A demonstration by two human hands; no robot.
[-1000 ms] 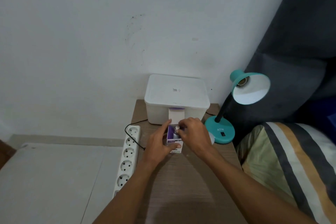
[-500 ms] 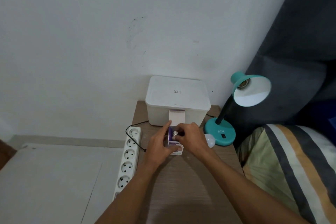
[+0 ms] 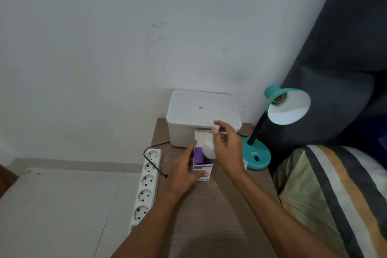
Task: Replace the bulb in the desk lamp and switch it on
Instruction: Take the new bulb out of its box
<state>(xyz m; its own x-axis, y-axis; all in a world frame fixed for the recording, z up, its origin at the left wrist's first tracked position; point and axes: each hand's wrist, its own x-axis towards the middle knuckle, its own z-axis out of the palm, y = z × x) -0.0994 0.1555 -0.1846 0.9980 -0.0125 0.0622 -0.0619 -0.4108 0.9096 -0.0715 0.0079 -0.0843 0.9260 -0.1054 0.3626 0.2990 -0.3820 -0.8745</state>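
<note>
**New bulb coming clear of its box**

I am standing over a narrow wood-grain bedside table (image 3: 219, 216) that is sitting against a scuffed white wall (image 3: 125, 37). At about 12 o'clock on the tabletop a white lidded plastic storage box (image 3: 201, 115) is resting against the wall. At 9 o'clock a white multi-socket power strip (image 3: 146, 184) is lying along the table's left edge, with a thin black cable (image 3: 156, 146) looping past its far end. A dark curtain (image 3: 339, 48) is hanging at 2 o'clock, and a striped pillow in beige, grey and orange (image 3: 335, 195) is lying at 4 o'clock.

The teal desk lamp with a round base and black neck (image 3: 256, 156) is standing at 2 o'clock on the table's far right corner, its shade (image 3: 289, 107) tilting toward me and showing a bare socket inside.

My left hand (image 3: 184, 174) is wrapping around a small white-and-purple cardboard bulb box (image 3: 202, 165), thumb pressing its front face, steadying it upright on the table with its top flap open. My right hand (image 3: 226, 146) is pinching the base of a white frosted light bulb (image 3: 209, 150), fingertips closing on the cap, and the globe is hanging just above the box mouth. Another white rounded object (image 3: 245, 164), mostly hidden behind my right wrist, is lying beside the lamp base.
</note>
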